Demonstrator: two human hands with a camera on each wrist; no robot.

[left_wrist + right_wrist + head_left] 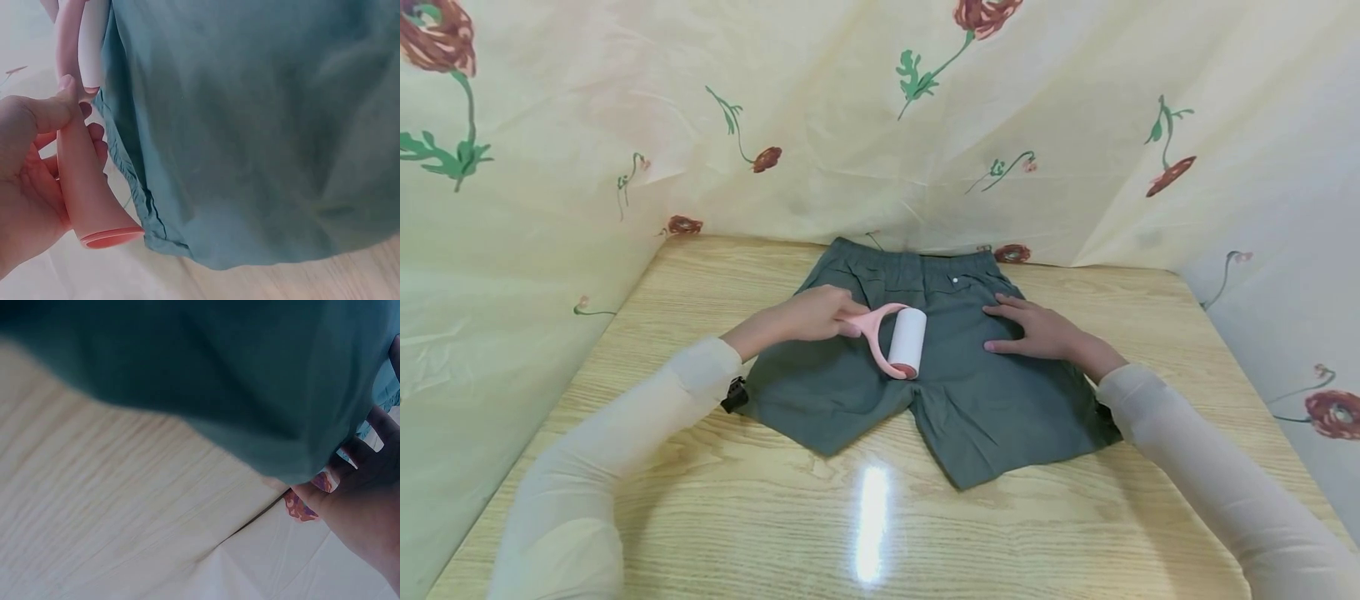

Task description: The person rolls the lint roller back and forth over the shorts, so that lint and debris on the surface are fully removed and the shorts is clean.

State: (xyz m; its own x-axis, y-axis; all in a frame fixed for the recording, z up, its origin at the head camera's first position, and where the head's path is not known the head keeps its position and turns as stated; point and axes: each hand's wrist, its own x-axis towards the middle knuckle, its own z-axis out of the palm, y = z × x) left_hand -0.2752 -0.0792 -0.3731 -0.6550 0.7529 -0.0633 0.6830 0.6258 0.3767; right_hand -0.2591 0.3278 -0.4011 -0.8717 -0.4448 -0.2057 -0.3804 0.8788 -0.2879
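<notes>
A pair of dark green-grey shorts (827, 392) lies spread on the table, its waistband towards the back wall. My left hand (816, 314) grips the pink handle of a lint roller (907, 342), whose white roll is over the middle of the shorts, above the crotch. In the left wrist view, fingers and thumb curl round the handle (90, 181). My right hand (1033, 327) rests on the right side of the shorts with its fingers spread. The right wrist view shows that hand (362, 494) at the fabric, partly cut off by the frame edge.
The light wood table (760, 517) extends in front of the shorts and to both sides. Floral cloth (850, 125) hangs behind and along both sides. A small white button or stud (955, 281) sits near the waistband. Light glares off the table's front.
</notes>
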